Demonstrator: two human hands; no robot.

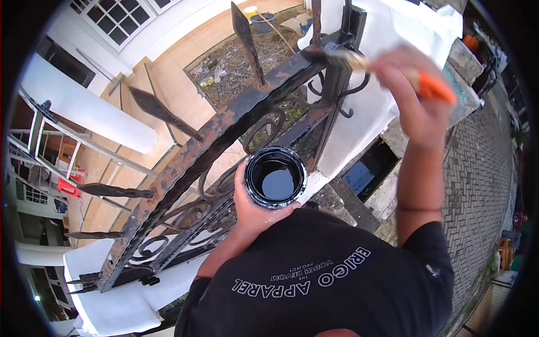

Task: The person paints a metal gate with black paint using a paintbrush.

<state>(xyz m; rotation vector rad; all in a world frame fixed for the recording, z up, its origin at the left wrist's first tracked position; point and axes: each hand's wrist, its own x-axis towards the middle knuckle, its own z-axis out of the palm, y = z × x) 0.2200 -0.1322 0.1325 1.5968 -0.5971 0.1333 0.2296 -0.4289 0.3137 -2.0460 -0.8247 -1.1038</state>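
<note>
My left hand [255, 210] is wrapped round an open paint can [275, 178] with dark, glossy paint inside and smears on its rim. In my right hand [412, 92] is a paintbrush [432, 87] with an orange handle, blurred by motion. The brush's dark bristles reach the top rail of a metal gate [241, 109] near its upper right end. Fresh black paint shines along part of that rail, while rusty, flaking patches show on other stretches. Spear-shaped spikes [163, 112] stand along the rail, and curled scrollwork [266, 132] fills the space below.
White sheeting [382, 73] covers the wall at the gate's right end, with more white covering [106, 303] at lower left. An opening in the ground [368, 171] lies below the wall. Behind the gate are tiled steps [157, 90] and a grey bucket [263, 23]. Paving [477, 163] runs along the right.
</note>
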